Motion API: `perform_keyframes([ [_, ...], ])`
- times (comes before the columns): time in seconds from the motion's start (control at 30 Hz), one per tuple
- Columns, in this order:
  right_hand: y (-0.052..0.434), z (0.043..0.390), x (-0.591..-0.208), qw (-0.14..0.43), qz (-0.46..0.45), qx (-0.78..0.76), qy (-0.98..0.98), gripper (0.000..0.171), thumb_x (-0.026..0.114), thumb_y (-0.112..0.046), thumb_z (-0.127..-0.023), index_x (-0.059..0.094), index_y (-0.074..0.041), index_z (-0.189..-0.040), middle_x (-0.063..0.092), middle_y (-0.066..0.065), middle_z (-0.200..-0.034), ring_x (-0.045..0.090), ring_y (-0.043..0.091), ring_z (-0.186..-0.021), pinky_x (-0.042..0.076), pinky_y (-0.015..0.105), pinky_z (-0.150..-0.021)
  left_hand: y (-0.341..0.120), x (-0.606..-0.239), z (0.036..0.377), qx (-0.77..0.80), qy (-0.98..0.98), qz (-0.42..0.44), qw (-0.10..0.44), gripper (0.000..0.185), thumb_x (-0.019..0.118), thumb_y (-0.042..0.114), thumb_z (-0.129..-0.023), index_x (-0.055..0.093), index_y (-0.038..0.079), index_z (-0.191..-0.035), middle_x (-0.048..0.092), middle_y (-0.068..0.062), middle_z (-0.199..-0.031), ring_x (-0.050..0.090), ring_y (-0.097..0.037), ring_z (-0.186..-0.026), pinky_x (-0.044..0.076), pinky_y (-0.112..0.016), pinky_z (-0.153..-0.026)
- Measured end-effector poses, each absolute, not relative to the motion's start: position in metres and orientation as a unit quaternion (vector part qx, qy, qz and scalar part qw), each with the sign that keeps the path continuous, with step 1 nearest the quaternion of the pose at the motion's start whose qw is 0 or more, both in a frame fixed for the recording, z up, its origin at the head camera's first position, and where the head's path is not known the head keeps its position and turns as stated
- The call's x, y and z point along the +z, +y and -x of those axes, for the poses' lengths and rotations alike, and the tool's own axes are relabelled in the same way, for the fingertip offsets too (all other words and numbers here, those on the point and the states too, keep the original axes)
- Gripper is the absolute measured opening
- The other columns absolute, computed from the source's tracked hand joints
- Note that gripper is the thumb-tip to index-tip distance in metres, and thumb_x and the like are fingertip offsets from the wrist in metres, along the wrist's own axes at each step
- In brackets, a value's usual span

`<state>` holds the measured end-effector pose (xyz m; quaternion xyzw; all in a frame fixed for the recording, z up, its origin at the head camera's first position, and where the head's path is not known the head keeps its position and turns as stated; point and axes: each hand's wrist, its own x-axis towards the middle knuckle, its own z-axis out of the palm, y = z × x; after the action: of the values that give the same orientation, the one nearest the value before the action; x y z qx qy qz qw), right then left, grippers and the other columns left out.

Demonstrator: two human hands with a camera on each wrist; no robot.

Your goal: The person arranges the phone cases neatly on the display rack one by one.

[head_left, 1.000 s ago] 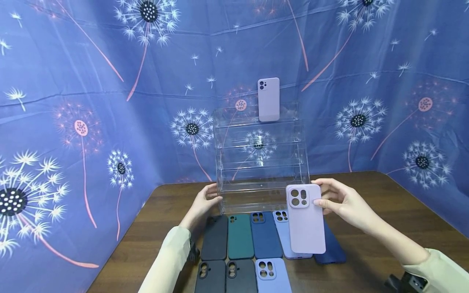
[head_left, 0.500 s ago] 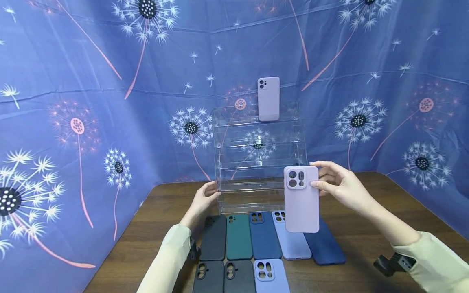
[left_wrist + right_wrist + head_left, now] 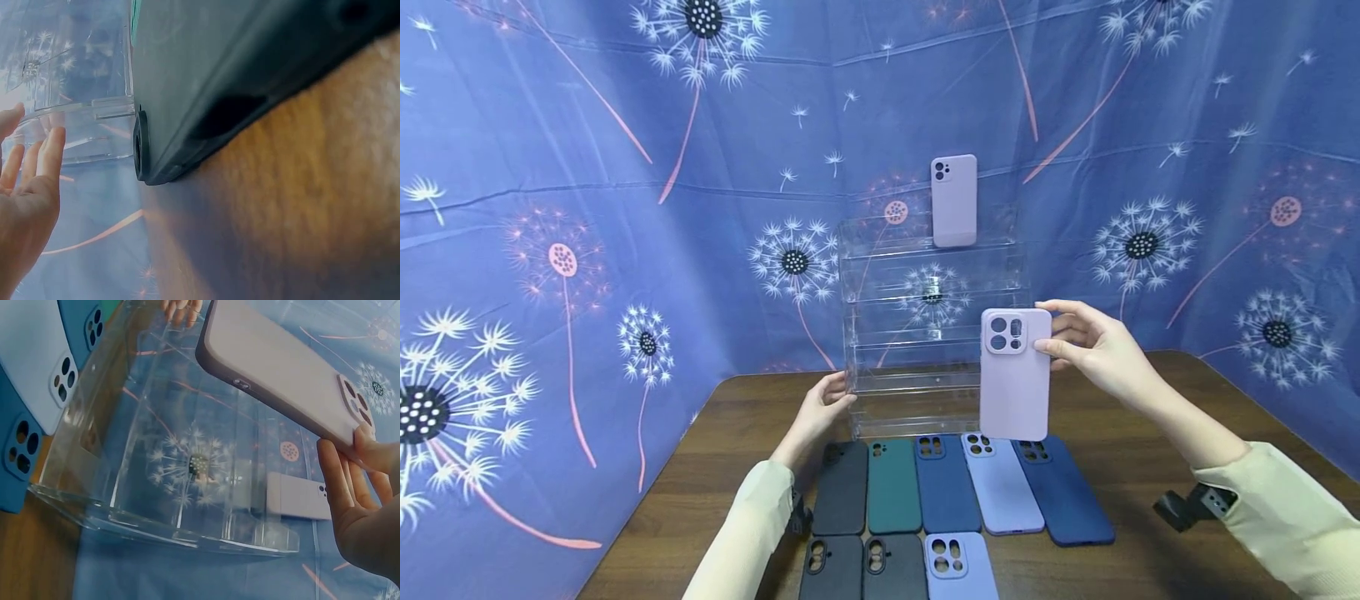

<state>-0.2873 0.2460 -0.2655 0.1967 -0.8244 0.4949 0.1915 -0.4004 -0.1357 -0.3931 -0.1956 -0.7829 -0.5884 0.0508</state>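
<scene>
My right hand (image 3: 1093, 350) pinches the pale lilac silicone phone case (image 3: 1015, 373) by its camera end, thumb on the back, so it hangs upright in front of the clear acrylic tiered stand (image 3: 934, 333). My left hand (image 3: 823, 408) rests flat-fingered against the stand's side, probably steadying it. No logos or writing readable anywhere.

Front row of cases near the left hand (image 3: 820, 412): the two dark cases (image 3: 831, 571) and the light blue case (image 3: 957, 568) are cut off by the head view's lower edge.
Lilac case (image 3: 1014, 375) in the right hand (image 3: 1093, 346): it hides part of the clear stand (image 3: 925, 333) behind it.
Left wrist view: a dark case (image 3: 250, 75) fills it, blurred and cut off.
Right hand's fingers (image 3: 340, 481): partly behind the lilac case.
</scene>
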Motion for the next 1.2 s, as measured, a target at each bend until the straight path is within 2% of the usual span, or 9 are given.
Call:
perform_keyframes([
  [0.1,0.244,0.291,-0.261,0.198,-0.188,0.492,-0.827,0.049,0.064,-0.022,-0.080,0.044,-0.019,-0.125,0.056,0.003,-0.094,0.060,0.007,-0.078,0.054,0.033,-0.060,-0.138,-0.401,0.409,-0.589,-0.784,0.189,0.054,0.050,0.061,0.011,-0.082,0.040,-0.002,-0.126,0.051,-0.025,-0.117,0.053,-0.034,-0.104,0.047,-0.036,-0.085],
  [0.33,0.239,0.301,-0.247,0.216,-0.184,0.487,-0.826,0.050,0.063,-0.022,-0.080,0.044,-0.019,-0.125,0.058,-0.002,-0.093,0.061,0.005,-0.078,0.054,0.031,-0.061,-0.141,-0.409,0.418,-0.584,-0.787,0.189,0.059,0.052,0.063,0.015,-0.081,0.042,0.001,-0.126,0.054,-0.024,-0.113,0.055,-0.030,-0.100,0.049,-0.032,-0.082],
  [0.57,0.234,0.313,-0.232,0.224,-0.192,0.504,-0.812,0.051,0.064,-0.020,-0.079,0.044,-0.015,-0.125,0.062,-0.009,-0.093,0.062,0.003,-0.080,0.054,0.029,-0.060,-0.139,-0.393,0.405,-0.588,-0.786,0.191,0.032,0.052,0.060,0.009,-0.082,0.037,-0.004,-0.128,0.049,-0.029,-0.116,0.052,-0.034,-0.103,0.049,-0.034,-0.082],
  [0.77,0.230,0.322,-0.222,0.236,-0.198,0.497,-0.811,0.051,0.064,-0.023,-0.079,0.044,-0.016,-0.125,0.062,-0.007,-0.095,0.061,0.003,-0.079,0.054,0.027,-0.061,-0.138,-0.390,0.401,-0.583,-0.787,0.200,0.032,0.052,0.058,0.007,-0.083,0.035,-0.006,-0.128,0.047,-0.031,-0.118,0.051,-0.036,-0.104,0.047,-0.037,-0.085],
  [1.03,0.226,0.334,-0.212,0.261,-0.209,0.522,-0.785,0.050,0.064,-0.016,-0.079,0.046,-0.016,-0.125,0.053,0.000,-0.093,0.061,0.003,-0.076,0.054,0.024,-0.059,-0.142,-0.408,0.419,-0.571,-0.801,0.174,0.041,0.054,0.063,0.019,-0.080,0.041,0.005,-0.127,0.053,-0.021,-0.115,0.053,-0.028,-0.102,0.049,-0.031,-0.081],
  [1.2,0.225,0.342,-0.205,0.263,-0.207,0.534,-0.776,0.051,0.065,-0.016,-0.078,0.047,-0.017,-0.125,0.055,-0.002,-0.090,0.060,0.003,-0.075,0.054,0.023,-0.059,-0.143,-0.410,0.421,-0.568,-0.805,0.168,0.036,0.056,0.064,0.021,-0.079,0.040,0.006,-0.128,0.053,-0.020,-0.115,0.053,-0.028,-0.103,0.049,-0.032,-0.082],
])
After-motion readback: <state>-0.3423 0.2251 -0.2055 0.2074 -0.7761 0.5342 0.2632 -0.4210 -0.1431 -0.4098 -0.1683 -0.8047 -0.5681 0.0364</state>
